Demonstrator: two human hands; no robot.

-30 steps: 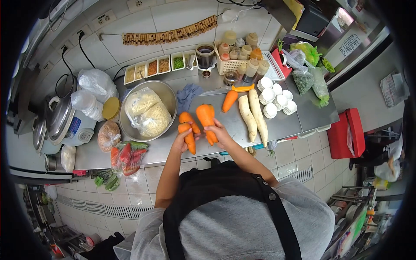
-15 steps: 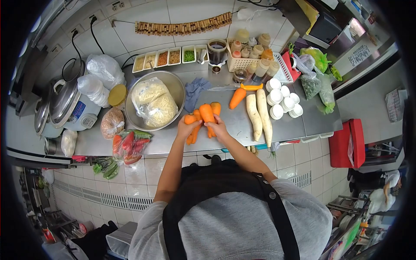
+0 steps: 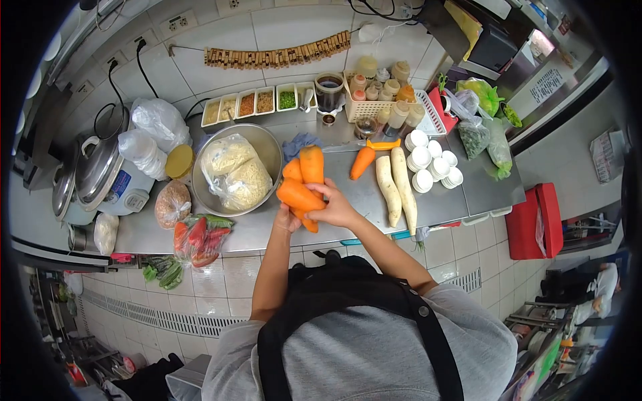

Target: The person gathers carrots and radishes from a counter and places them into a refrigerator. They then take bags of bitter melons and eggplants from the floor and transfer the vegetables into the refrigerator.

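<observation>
Several orange carrots [image 3: 299, 195] are bunched between my two hands, lifted close to the camera above the counter's front edge. My left hand [image 3: 287, 217] is closed round their lower left ends, its fingers partly hidden beneath them. From the right, my right hand [image 3: 334, 206] grips the same bunch, fingers wrapped over a carrot. Another carrot [image 3: 362, 163] lies on the steel counter, near a knife with a yellow handle [image 3: 383, 145]. To its right lie two long white radishes [image 3: 388, 191]. A blue cloth [image 3: 301, 143] is behind the carrots.
A steel bowl [image 3: 277, 150] with bagged noodles stands left of my hands. Bagged red peppers [image 3: 199, 238] sit at the front edge. White cups [image 3: 421, 158], a bottle basket [image 3: 364, 110] and condiment trays [image 3: 265, 101] are further back. A person [image 3: 605, 287] is at the far right.
Both hands have brought the carrots together and raised them. The foremost carrot has turned from upright to slanting. The view has shifted slightly.
</observation>
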